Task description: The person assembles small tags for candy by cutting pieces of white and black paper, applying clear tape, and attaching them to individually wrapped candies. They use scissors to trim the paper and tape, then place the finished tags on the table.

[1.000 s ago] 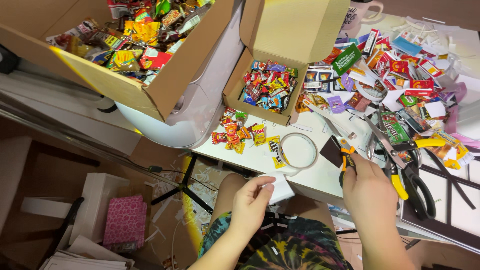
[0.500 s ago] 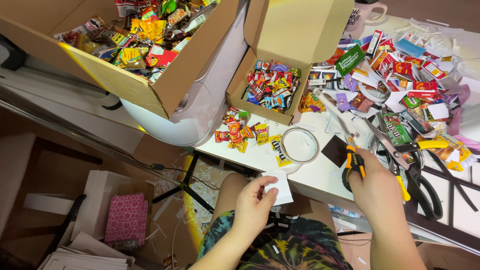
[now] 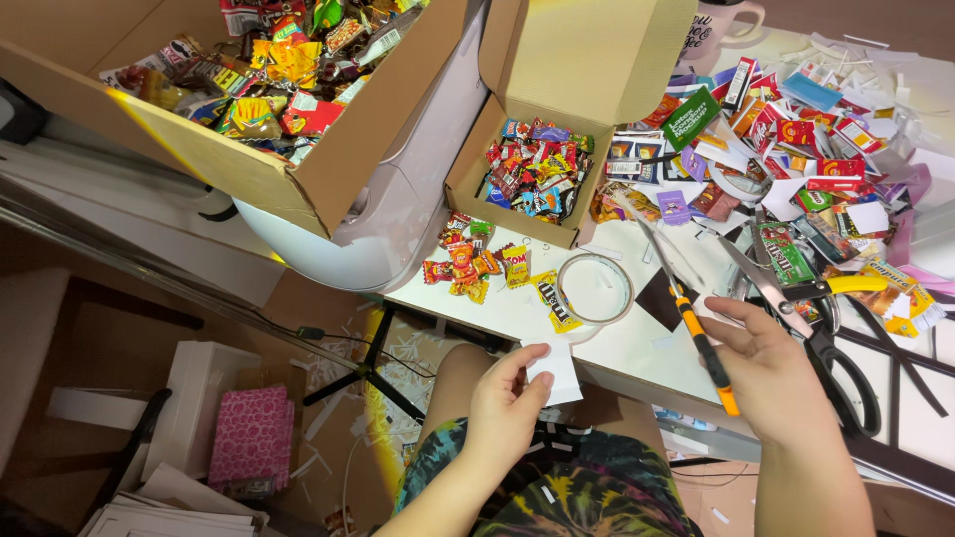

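Note:
My left hand pinches a small white piece of paper just below the table's front edge, over my lap. My right hand grips scissors with orange and black handles, their blades pointing up and away over the white table. A roll of clear tape lies on the table between the two hands. Loose candy wrappers sit just beyond it.
A small open cardboard box of candy wrappers stands behind the tape. A large open box of snacks is at the upper left. Cut wrappers and paper scraps cover the right. Yellow-handled scissors and black scissors lie near my right hand.
My right hand has shifted slightly left and lower with the scissors. My left hand has kept the white paper and stayed near the table's edge.

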